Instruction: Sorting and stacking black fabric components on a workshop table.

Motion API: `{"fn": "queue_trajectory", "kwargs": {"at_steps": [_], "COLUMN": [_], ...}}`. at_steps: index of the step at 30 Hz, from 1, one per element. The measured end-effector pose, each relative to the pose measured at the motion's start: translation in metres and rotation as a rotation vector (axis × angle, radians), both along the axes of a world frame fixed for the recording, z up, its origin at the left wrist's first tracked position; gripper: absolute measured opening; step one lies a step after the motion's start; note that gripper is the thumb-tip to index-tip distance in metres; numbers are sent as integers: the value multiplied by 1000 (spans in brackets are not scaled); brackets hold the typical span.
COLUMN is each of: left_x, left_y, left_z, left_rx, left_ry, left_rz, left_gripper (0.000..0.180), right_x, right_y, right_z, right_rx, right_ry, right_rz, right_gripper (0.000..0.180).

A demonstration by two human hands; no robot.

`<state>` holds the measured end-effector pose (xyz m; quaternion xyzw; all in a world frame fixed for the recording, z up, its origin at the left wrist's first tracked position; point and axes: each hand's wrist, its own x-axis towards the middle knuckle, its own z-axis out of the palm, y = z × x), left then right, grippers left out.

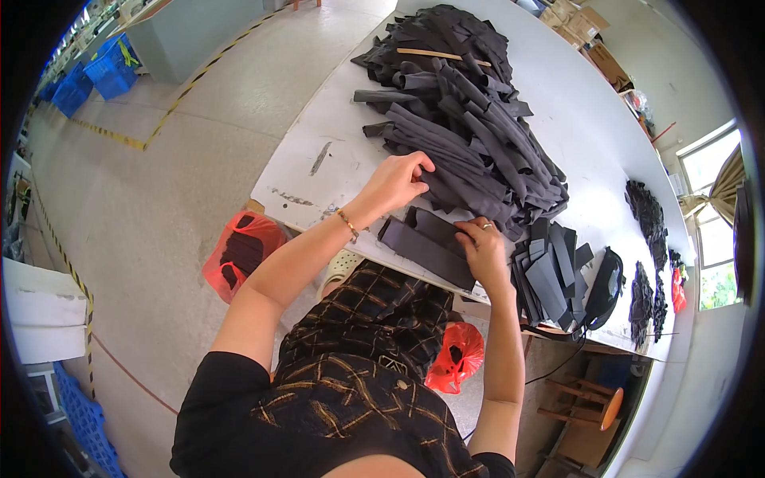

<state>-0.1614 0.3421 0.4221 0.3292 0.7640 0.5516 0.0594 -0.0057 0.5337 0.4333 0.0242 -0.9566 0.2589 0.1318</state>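
A large heap of dark grey fabric strips (pixel 478 135) lies along the white table (pixel 311 143). My left hand (pixel 402 179) is at the heap's near left side, its fingers curled into a pinch at the end of a strip; the exact grip is partly hidden. Close to the table's front edge lies a flat, folded dark fabric piece (pixel 426 245). My right hand (pixel 482 247) holds this piece at its right end, fingers closed on the cloth. Just right of that hand is a loose stack of dark flat pieces (pixel 550 275).
A black corded device (pixel 606 288) stands near the right front edge. Bundles of dark scraps (pixel 649 215) hang or lie farther right. A wooden stick (pixel 438 54) rests on the heap. Red plastic bags (pixel 243 251) sit below the table; a wooden stool (pixel 590 405) is underneath.
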Motion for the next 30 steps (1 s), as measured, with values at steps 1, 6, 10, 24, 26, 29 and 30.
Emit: {"fn": "queue_trajectory", "kwargs": {"at_steps": [1,6,10,24,26,29,30], "left_x": [0,6,5,-45,-32,-19,-15], "left_y": [0,-5,0,28,30,6,-2], "left_z": [1,10,26,9,18,22,22], "left_rx": [10,-28,-166,-308,-274,-174,-177], "left_ry": [-35,24,247,583,492,264,263], "left_rz": [3,29,-126,2,-54,-86,-84], "left_gripper": [25,30,50,69,67,63,63], "right_x": [0,2,-14,-85,-70,-63,-63], "right_y": [-2,-11,-9,28,32,26,23], "right_z": [-2,13,21,-1,13,5,-1], "right_rx": [2,42,59,187,171,271,392], "right_ry": [2,97,21,36,0,74,192], "right_rz": [-4,-46,-86,24,-40,-105,-114], "right_gripper": [18,21,39,51,44,32,26]}}
